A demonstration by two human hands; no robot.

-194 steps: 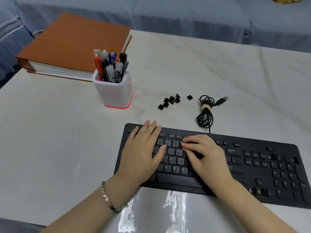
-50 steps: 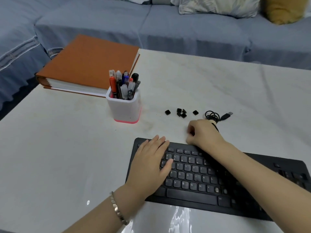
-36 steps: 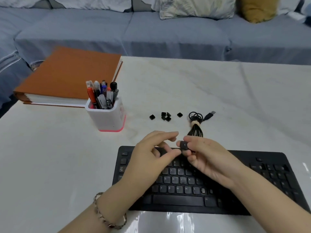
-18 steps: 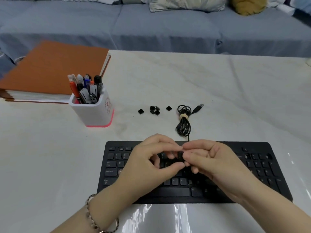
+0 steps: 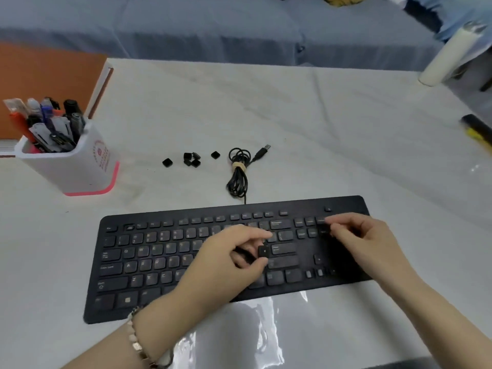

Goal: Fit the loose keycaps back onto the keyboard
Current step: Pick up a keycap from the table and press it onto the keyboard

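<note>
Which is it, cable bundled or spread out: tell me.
Bundled. The cable lies coiled behind the keyboard, bound by a tan tie.

Left hand (image 5: 223, 265) pinches one black keycap (image 5: 264, 251) between thumb and index finger, above the keyboard (image 5: 343, 204) next to Enter. Right hand (image 5: 364, 241) is curled over the keys further right, too blurred to tell if it holds anything. Loose keycaps (image 5: 191, 159) lie on the table (image 5: 332, 134) beyond the keyboard, just beside the coiled cable (image 5: 237, 171). Pen cup (image 5: 74, 166) far left.
</note>
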